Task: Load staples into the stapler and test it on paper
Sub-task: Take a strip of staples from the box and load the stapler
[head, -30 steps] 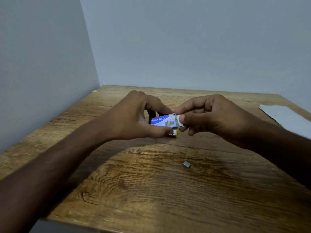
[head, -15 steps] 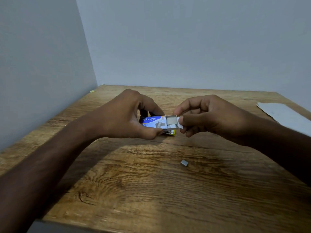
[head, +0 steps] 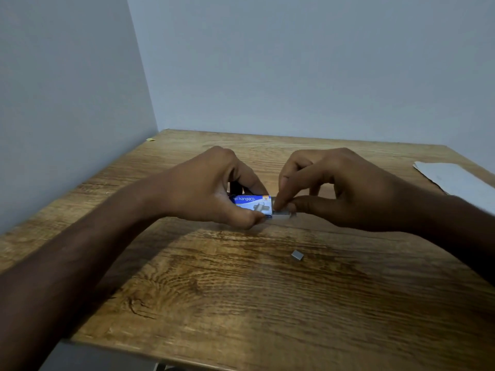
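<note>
Left hand point(head: 206, 191) clamps staple box point(head: 253, 206); right hand point(head: 334, 188) pinches tray point(head: 281, 216) end; advise straight, level pull to avoid spilling; loose strip point(head: 297, 255) lying near on table point(head: 241, 303)

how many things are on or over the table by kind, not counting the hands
staple box: 1, blue, held in the left hand
inner tray: 1, grey, slid partly out under the right hand
loose staple strip: 1
paper: 1, at the right edge
small yellow scrap: 1, by the wall
total: 5
</note>
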